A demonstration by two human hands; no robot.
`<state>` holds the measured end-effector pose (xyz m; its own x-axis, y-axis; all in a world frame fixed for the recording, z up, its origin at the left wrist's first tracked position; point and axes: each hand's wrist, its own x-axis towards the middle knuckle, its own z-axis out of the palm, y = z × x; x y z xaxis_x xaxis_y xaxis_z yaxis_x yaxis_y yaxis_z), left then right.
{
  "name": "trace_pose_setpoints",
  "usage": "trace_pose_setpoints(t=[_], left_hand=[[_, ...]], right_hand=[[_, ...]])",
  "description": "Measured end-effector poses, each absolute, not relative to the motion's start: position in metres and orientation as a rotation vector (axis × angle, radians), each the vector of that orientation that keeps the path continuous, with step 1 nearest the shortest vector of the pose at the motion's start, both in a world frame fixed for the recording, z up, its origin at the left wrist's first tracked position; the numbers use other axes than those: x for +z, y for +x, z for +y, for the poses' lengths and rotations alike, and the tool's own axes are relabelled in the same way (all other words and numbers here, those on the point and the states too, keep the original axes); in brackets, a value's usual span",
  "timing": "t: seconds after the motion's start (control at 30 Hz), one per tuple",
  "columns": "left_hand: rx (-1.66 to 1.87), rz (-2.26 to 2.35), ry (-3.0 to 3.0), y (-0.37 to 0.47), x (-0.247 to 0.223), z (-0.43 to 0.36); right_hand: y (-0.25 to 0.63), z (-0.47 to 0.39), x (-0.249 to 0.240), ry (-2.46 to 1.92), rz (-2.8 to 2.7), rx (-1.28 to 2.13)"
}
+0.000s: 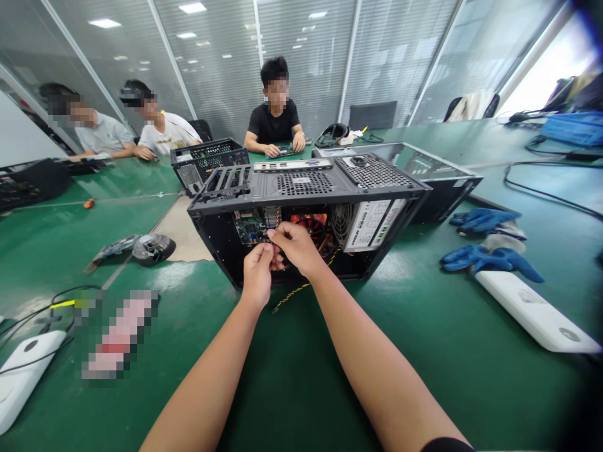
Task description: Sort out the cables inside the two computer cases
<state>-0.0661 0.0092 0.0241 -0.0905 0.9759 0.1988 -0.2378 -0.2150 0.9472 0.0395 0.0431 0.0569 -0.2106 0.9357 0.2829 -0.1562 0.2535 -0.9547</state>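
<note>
A black computer case (pixel 325 185) stands in front of me with its near side uncovered. Inside, at the left, is a green motherboard (pixel 245 227); a fan with a red-orange surround (pixel 309 221) sits behind my hands. My left hand (pixel 258 273) is closed in a pinch at the board's lower edge. Just above and to the right, my right hand (pixel 296 246) is also pinched, its fingertips close to the left hand's. Whatever lies between the fingers is hidden. A yellow-and-black twisted cable (pixel 293 293) trails out onto the table. At the case's right is a power supply (pixel 374 227).
Another case (pixel 440 188) stands behind on the right, a smaller open one (pixel 210 160) behind on the left. Blue gloves (pixel 490 258) and a white power strip (pixel 537 311) lie right. A cap-like item (pixel 153 249) lies left. Several people sit across the green table (pixel 282 376).
</note>
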Motion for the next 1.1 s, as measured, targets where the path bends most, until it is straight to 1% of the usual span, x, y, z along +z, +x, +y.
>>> trace_pose_setpoints(t=[0.1,0.37,0.47,0.57,0.63,0.8,0.93,1.1], left_hand=[[1.495,0.875,1.069,-0.066,0.023,0.010],[1.485,0.867,1.149,-0.066,0.024,0.009],[1.519,1.044,1.301,-0.066,0.025,0.007],[1.602,1.294,1.529,-0.065,0.024,0.004],[1.677,1.395,1.641,-0.064,0.022,0.002],[1.827,1.547,1.759,-0.066,0.022,0.003],[1.843,1.662,1.907,-0.073,0.024,0.005],[1.806,1.683,1.906,-0.076,0.023,0.003]], right_hand=[[0.042,0.042,0.059,-0.717,-1.395,1.334],[0.049,0.044,0.058,-0.690,-1.458,1.301],[0.047,0.046,0.055,-0.735,-1.471,1.249],[0.045,0.048,0.054,-0.788,-1.517,1.074],[0.043,0.048,0.055,-0.804,-1.526,1.020],[0.041,0.046,0.059,-0.835,-1.532,0.995],[0.041,0.046,0.061,-0.858,-1.569,0.916],[0.041,0.045,0.061,-0.892,-1.570,0.897]])
